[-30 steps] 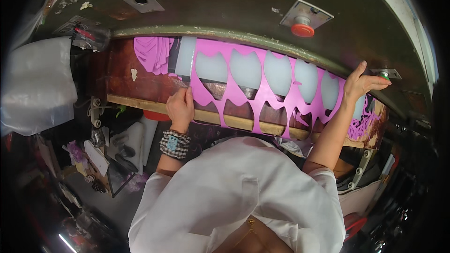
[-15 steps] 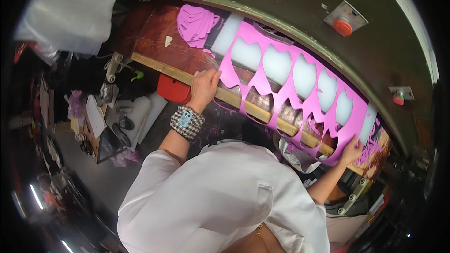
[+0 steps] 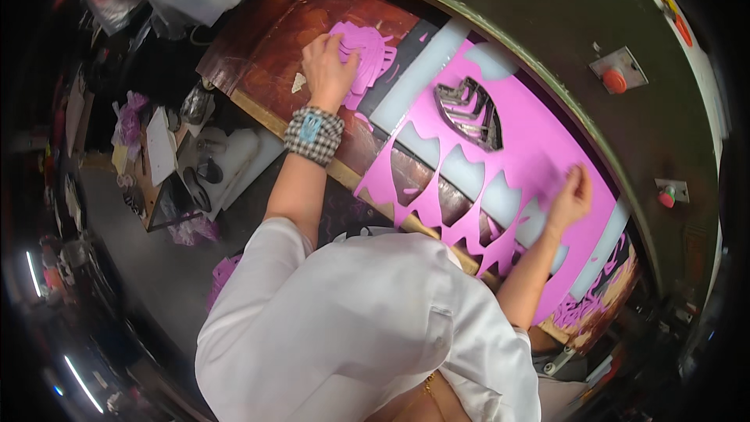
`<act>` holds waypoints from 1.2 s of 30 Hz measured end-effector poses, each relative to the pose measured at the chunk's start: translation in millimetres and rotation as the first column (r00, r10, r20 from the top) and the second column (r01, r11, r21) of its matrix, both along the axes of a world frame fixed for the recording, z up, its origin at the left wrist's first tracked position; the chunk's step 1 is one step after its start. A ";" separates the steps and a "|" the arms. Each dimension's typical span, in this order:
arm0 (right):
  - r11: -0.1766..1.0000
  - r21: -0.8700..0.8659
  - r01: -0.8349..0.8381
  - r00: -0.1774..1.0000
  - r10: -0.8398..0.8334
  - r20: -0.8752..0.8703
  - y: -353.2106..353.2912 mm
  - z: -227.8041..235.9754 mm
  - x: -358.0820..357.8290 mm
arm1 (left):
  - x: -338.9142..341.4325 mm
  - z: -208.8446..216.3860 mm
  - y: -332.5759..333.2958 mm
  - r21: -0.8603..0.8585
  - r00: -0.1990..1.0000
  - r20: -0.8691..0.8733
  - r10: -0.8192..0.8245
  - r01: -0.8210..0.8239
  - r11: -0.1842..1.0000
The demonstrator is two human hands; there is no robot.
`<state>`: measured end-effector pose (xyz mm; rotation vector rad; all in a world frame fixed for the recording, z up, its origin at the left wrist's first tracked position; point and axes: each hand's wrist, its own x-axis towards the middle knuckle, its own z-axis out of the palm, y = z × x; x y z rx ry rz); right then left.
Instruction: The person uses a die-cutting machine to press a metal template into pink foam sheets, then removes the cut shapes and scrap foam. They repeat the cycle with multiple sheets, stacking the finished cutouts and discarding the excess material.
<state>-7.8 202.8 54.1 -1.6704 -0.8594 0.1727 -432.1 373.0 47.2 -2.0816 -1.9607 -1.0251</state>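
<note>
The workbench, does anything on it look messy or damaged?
Yes: thin pink scraps lie tangled at the right end of the bench, whose surface looks patchy and worn there. A lone cream scrap also sits near the left hand.

The cutting die (image 3: 489, 119) lies on the sheet (image 3: 535, 129), right of the stacked pieces (image 3: 375, 55) on the table (image 3: 266, 47).

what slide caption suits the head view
Left hand on stacked pink pieces, right hand over a pink sheet bearing a dark cutting die.
</note>
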 end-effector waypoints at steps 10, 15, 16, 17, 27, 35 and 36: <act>0.743 -0.064 -0.667 0.744 0.668 0.007 137.8 32.0 -178.7 | -4.9 -11.1 18.0 -0.168 0.951 0.292 -0.099 0.153 0.974; 0.597 -0.052 -0.801 0.599 0.800 -0.041 173.9 22.7 -235.3 | -14.4 -19.1 18.7 -0.067 0.793 0.601 -0.100 0.175 0.982; 0.577 -0.065 -0.814 0.580 0.812 -0.064 179.9 19.3 -247.1 | -15.1 -21.2 17.9 -0.043 0.786 0.608 -0.113 0.175 0.984; 0.559 -0.076 -0.826 0.564 0.821 -0.089 186.2 15.9 -258.0 | -15.5 -22.7 17.4 -0.015 0.780 0.612 -0.133 0.179 0.984; 0.645 -0.399 -0.652 0.686 0.726 0.052 221.0 -13.9 -308.2 | -11.6 -32.1 17.9 -0.024 0.783 0.619 -0.060 0.096 0.995; 0.586 -0.069 -0.807 0.535 0.677 -0.506 227.0 -6.7 -319.3 | -3.6 -21.5 19.3 0.112 0.662 0.744 -0.093 0.014 0.994; 0.576 -0.063 -0.815 0.504 0.650 -0.570 227.3 -7.1 -319.2 | -3.7 -19.2 19.9 0.088 0.727 0.683 -0.070 0.013 0.996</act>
